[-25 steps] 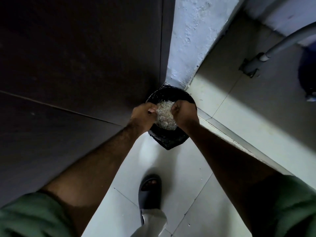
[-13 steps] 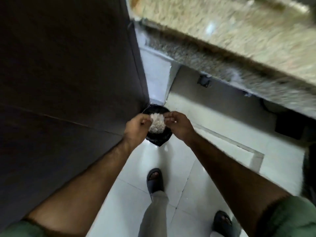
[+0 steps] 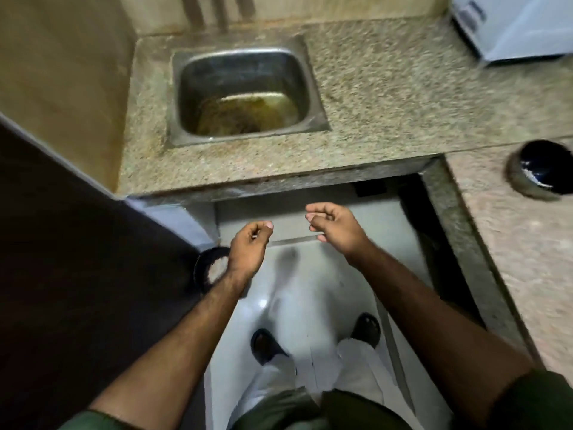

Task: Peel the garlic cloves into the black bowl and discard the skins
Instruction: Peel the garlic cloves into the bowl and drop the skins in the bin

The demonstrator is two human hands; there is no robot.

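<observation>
My left hand point(image 3: 249, 248) and my right hand point(image 3: 333, 226) hang in front of me above the floor, fingers loosely curled, nothing in either. Down by the dark door stands a black bin point(image 3: 204, 262) with a pale heap of garlic skins point(image 3: 216, 269) inside; my left wrist covers part of it. The black bowl point(image 3: 539, 170) sits on the granite counter at the far right, blurred; I cannot see its contents clearly.
A steel sink point(image 3: 245, 91) with murky water is set in the granite counter point(image 3: 387, 94) ahead. A dark door point(image 3: 77, 259) fills the left. A white appliance point(image 3: 514, 23) stands at the back right. My feet stand on the white floor point(image 3: 310, 290).
Both hands held the wad of skins over the bin; now they have let it go and lifted away. My view has swung up from the bin to the counter and sink.
</observation>
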